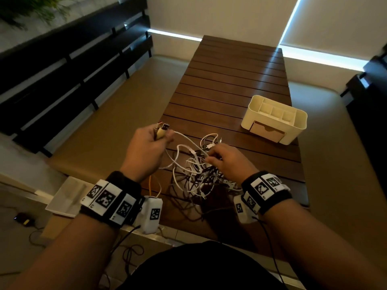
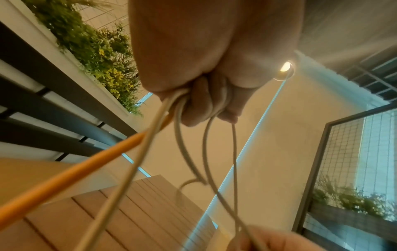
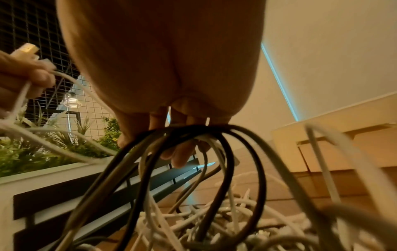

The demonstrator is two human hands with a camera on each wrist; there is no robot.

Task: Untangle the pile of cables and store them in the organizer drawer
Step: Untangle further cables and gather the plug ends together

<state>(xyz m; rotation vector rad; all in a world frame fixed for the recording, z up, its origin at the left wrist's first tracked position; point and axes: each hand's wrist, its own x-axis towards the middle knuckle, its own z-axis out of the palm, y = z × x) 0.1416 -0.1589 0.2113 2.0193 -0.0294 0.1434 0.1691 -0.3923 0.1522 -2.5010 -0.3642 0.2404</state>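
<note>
A tangled pile of white and black cables (image 1: 196, 174) lies on the near part of the dark slatted table (image 1: 230, 80). My left hand (image 1: 146, 143) is raised left of the pile and grips several cable ends, with a USB plug (image 1: 164, 127) sticking out above the fist. White cables (image 2: 182, 144) and an orange cable (image 2: 64, 175) hang from that fist. My right hand (image 1: 226, 162) is over the pile, its fingers curled round a bunch of black and white cables (image 3: 204, 135). The cream organizer (image 1: 274, 118) with its shut drawer (image 1: 266, 130) stands at the right of the table.
A white tray (image 1: 67, 197) sits by the table's near left corner. A dark slatted bench (image 1: 62, 70) runs along the left, with plants (image 2: 90, 44) behind it. A mouse and loose wires (image 1: 25, 219) lie on the floor at lower left.
</note>
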